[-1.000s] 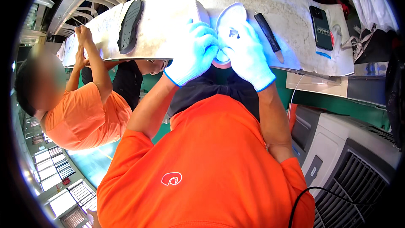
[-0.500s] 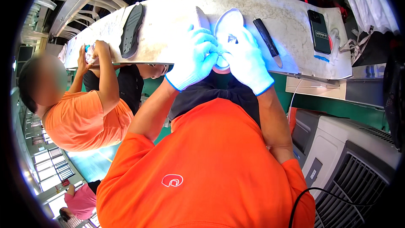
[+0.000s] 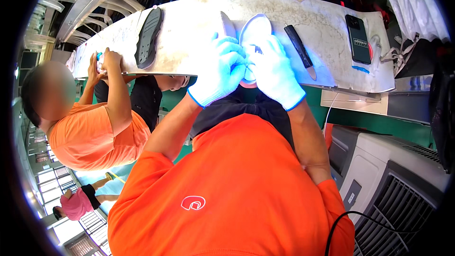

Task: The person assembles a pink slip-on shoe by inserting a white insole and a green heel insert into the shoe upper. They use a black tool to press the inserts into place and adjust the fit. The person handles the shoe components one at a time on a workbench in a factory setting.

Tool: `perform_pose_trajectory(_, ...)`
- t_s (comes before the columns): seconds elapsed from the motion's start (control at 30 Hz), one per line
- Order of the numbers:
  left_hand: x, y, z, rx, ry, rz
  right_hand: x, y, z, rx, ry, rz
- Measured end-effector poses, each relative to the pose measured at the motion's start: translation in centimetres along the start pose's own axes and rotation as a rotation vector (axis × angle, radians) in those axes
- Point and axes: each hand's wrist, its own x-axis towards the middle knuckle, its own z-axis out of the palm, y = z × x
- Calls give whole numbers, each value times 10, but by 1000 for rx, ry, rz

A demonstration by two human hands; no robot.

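Head view: both gloved hands, left hand (image 3: 219, 68) and right hand (image 3: 277, 71), grip a white shoe sole (image 3: 255, 31).

Bright, even light is falling from above, washing the pale worktable (image 3: 199, 23) almost white and giving a mild glare on the white shoe sole (image 3: 256, 31) and the gloved hands. Shadows are lying soft and short under the table edge. The fisheye lens is bending straight edges toward a black, vignetted rim. The centre is staying sharp; a co-worker's face is blurred, and the lower left corner is blowing out.
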Motion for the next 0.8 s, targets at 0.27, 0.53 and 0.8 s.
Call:
perform_pose_trajectory(0.27,-1,-5,4,3,4,17,3,-2,10,117,46,19)
perform_pose_trajectory(0.53,5,-21,-43,-25,56,-217,-23,23,-22,170,303,356)
perform_pose_trajectory(0.8,44,-36,-35,313,-281,17,17,-8,-10,-245,-39,313)
